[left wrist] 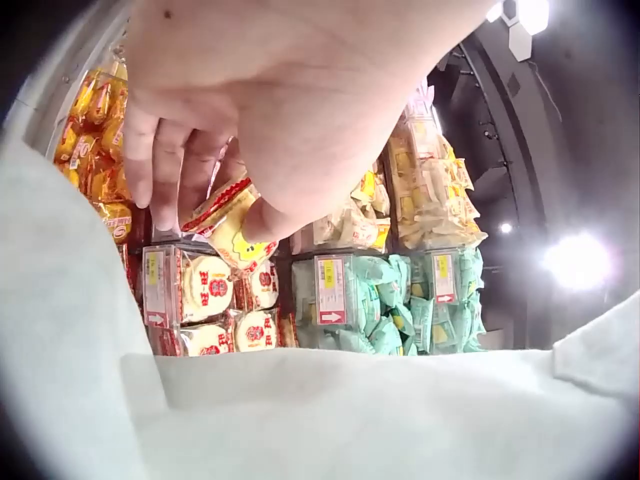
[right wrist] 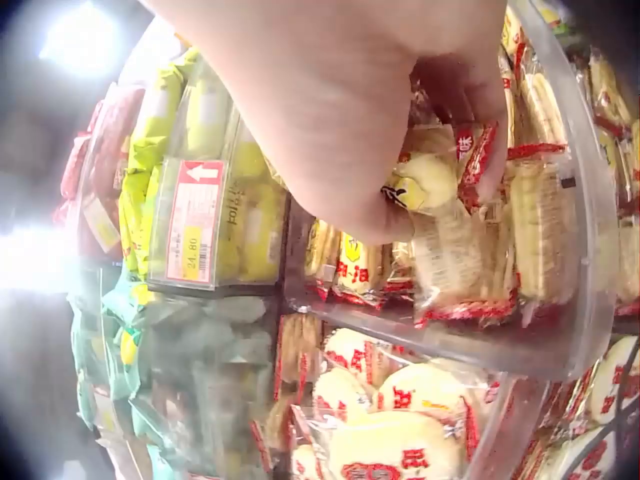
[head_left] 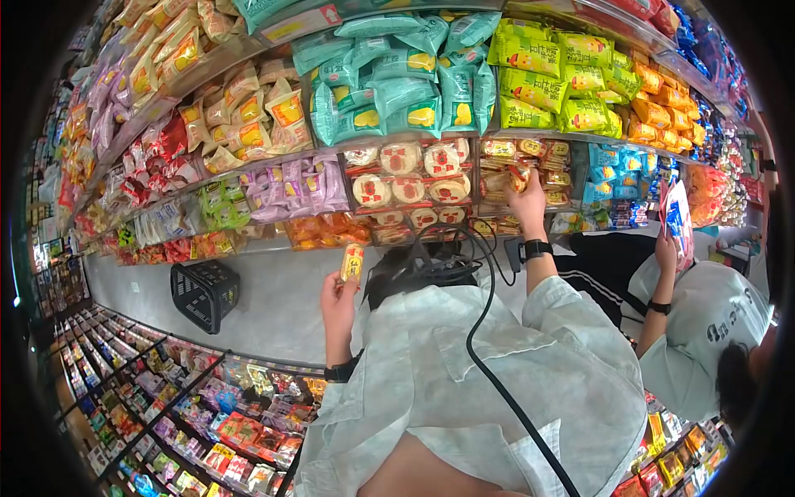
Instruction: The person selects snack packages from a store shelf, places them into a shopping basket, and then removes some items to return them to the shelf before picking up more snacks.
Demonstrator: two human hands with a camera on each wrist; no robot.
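Note:
My left hand (head_left: 339,302) holds up a wrapped rice cracker packet (head_left: 352,262) in front of the lower shelf. The left wrist view shows the thumb pressing this yellow-and-red packet (left wrist: 240,228) against the fingers. My right hand (head_left: 528,203) reaches into a clear bin of similar wrapped crackers (head_left: 559,178). Between its thumb and fingers is a small clear-and-red cracker packet (right wrist: 428,185), seen in the right wrist view above upright packets (right wrist: 545,225) in the same bin. Left of that bin, round white rice crackers (head_left: 406,192) fill another bin.
Teal packets (head_left: 402,70) and green packets (head_left: 530,58) fill bins above. A black basket (head_left: 203,294) stands on the grey floor at left. Another person (head_left: 704,323) is close on the right, holding a packet (head_left: 677,217). A black cable (head_left: 497,373) hangs down my body.

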